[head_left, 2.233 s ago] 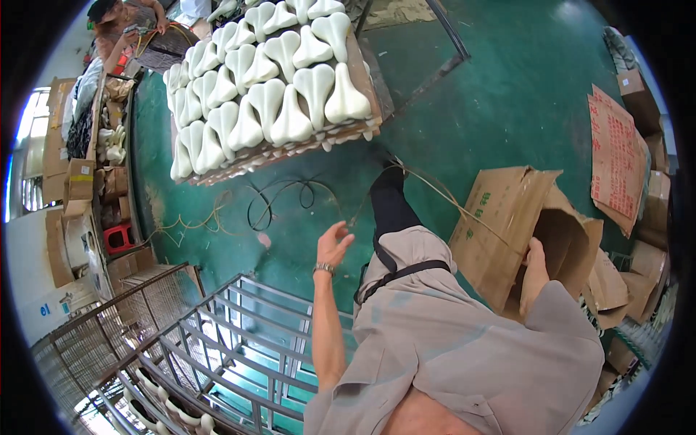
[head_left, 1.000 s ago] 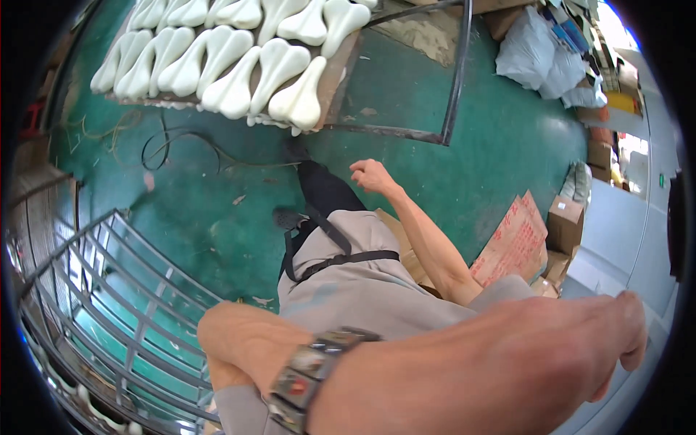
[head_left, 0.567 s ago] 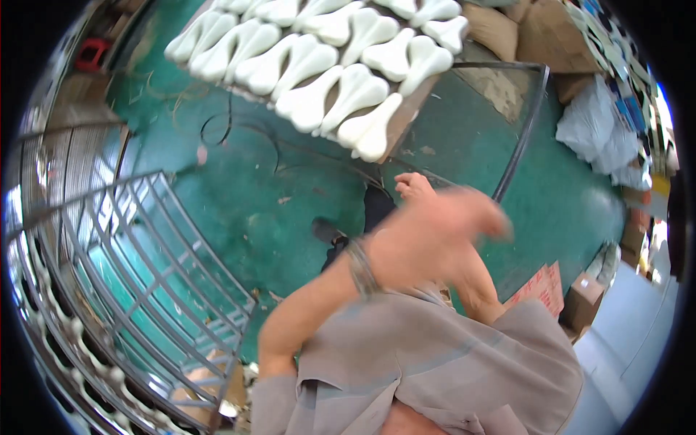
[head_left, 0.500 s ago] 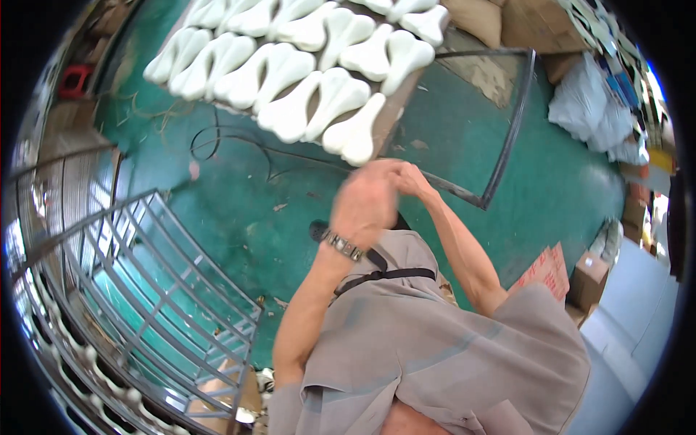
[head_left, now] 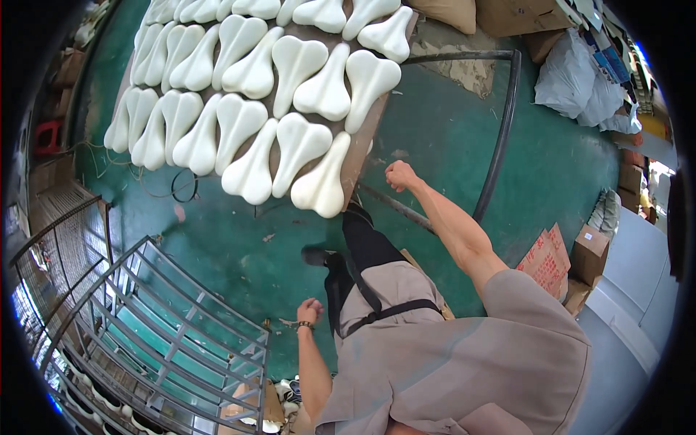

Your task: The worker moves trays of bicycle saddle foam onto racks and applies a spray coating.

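Observation:
Rows of white, saddle-shaped pads (head_left: pixel 319 177), broad at one end and narrow at the other, lie on a brown board (head_left: pixel 366 145) ahead of me. My right hand (head_left: pixel 400 176) is off the board's right edge, fingers curled into a fist and touching none of the pads. Whether it holds anything small is hidden. Low beside my left leg hangs my left hand (head_left: pixel 310 312), a band on its wrist. Its fingers look loosely bent and somewhat apart, with nothing visible in them.
A grey metal rack (head_left: pixel 177 326) stands at the left. Right of the board, a dark metal frame (head_left: pixel 500 138) sits above the green floor. Pale plastic bags (head_left: pixel 573 80), cartons (head_left: pixel 589 254) and a red-marked cardboard piece (head_left: pixel 544 261) lie farther right.
My hands, close together in front of me before, have separated. The left dropped back beside my leg; the right stays forward by the board. The board of pads now appears nearer and farther left.

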`<act>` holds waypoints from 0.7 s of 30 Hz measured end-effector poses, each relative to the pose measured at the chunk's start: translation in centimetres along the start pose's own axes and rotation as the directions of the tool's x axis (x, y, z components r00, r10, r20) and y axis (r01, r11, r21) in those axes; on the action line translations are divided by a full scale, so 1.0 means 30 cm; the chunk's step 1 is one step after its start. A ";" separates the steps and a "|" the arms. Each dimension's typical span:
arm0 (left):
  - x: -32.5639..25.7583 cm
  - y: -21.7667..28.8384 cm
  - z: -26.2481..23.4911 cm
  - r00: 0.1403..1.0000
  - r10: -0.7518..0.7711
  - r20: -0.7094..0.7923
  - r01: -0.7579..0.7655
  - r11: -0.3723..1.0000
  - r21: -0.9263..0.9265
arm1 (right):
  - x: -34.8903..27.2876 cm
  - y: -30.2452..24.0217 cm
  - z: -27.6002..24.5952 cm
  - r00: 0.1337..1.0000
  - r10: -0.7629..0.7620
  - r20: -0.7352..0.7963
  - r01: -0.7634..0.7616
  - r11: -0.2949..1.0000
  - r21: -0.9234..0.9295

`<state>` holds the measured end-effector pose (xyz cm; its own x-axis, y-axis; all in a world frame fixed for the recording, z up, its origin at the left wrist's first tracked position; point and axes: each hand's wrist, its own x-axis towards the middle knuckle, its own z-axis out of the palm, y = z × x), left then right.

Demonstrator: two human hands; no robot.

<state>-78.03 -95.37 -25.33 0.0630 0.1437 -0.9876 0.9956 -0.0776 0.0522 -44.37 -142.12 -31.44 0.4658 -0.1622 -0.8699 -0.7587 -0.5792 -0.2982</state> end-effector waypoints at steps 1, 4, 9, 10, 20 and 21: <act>0.047 0.010 0.025 1.000 0.002 -0.009 -0.002 1.000 0.001 | 0.023 -0.009 -0.003 1.000 0.014 -0.001 -0.014 1.000 0.001; 0.085 0.085 0.100 0.926 0.377 -0.008 -0.370 0.914 0.165 | 0.081 -0.080 0.012 0.998 -0.059 -0.023 0.060 0.997 0.051; -0.086 0.522 0.347 0.869 0.491 0.061 -0.482 0.868 -0.120 | 0.167 -0.025 -0.032 0.994 -0.104 -0.032 0.104 0.995 -0.008; -0.080 0.602 0.373 0.842 0.534 0.078 -0.526 0.844 -0.105 | 0.200 -0.068 -0.057 0.990 -0.130 0.047 0.134 0.986 -0.095; 0.046 0.418 0.346 0.940 0.340 0.014 -0.338 0.939 -0.068 | 0.128 -0.204 0.025 0.986 -0.143 0.080 0.143 0.990 0.012; 0.045 0.396 0.340 0.937 0.348 0.010 -0.347 0.935 -0.069 | 0.130 -0.191 0.010 0.989 -0.128 0.070 0.127 0.992 0.024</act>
<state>-66.83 -106.17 -27.57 0.4051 0.0974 -0.9091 0.9142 -0.0541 0.4015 -38.34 -139.19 -33.24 0.5264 -0.0306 -0.8497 -0.7041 -0.5760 -0.4154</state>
